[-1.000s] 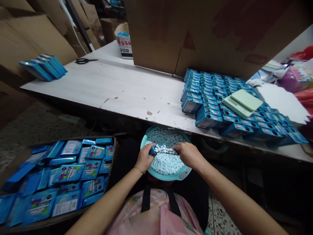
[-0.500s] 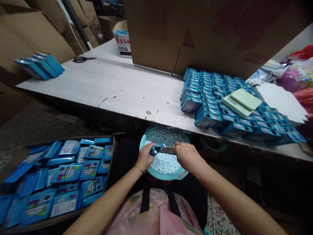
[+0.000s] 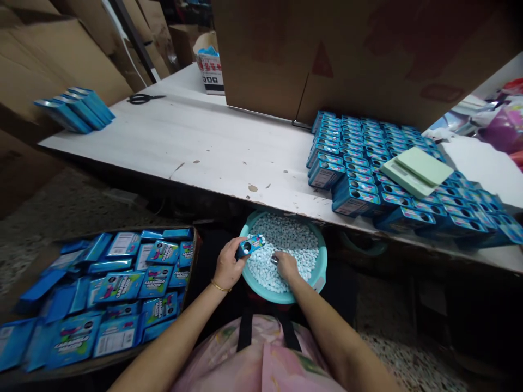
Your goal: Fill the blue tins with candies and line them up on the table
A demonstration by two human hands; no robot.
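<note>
Over the basin [image 3: 278, 296], my left hand [image 3: 229, 264] grips a probably light, crushable carton [image 3: 254, 245], best side-held; my right hand [image 3: 287, 267] grips a scoop [image 3: 274, 260].

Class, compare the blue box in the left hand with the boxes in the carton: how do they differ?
Place: the held box is gripped by the left hand over the basin, while the carton boxes lie piled in the carton.
Pose: the held box turns a narrow face with a dark round patch upward; many carton boxes show their broad faces.
Shared: both are blue with bright printing.
</note>
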